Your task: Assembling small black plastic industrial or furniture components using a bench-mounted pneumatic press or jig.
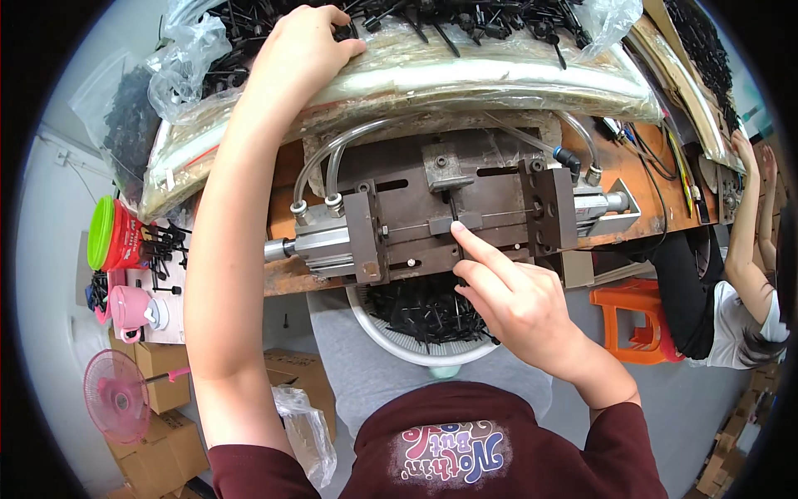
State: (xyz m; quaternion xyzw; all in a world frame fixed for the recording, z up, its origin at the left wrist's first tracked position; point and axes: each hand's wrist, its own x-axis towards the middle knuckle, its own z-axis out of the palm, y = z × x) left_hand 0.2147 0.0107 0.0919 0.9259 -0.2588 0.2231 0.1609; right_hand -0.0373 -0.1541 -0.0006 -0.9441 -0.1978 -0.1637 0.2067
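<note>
My left hand (312,41) reaches into a heap of thin black plastic parts (490,18) on the far side. Its thumb and fingers curl around one of the black parts there. My right hand (519,299) is over a dark metal clamping fixture (407,254). The stretched index finger touches a slim black part standing in the small block (440,225) at the fixture's middle. Its other fingers are curled, and a dark bit, seemingly another black part, shows at their tips. Below the fixture's front edge, a white basket (363,328) holds many similar black parts.
Pneumatic cylinders (326,249) with clear hoses (320,150) flank the fixture. Cables (652,154) lie on the orange-brown bench. At left are a green-rimmed red tub (125,233), a pink cup (131,308) and a pink fan (118,397). Another person (740,291) works beside an orange stool (619,324).
</note>
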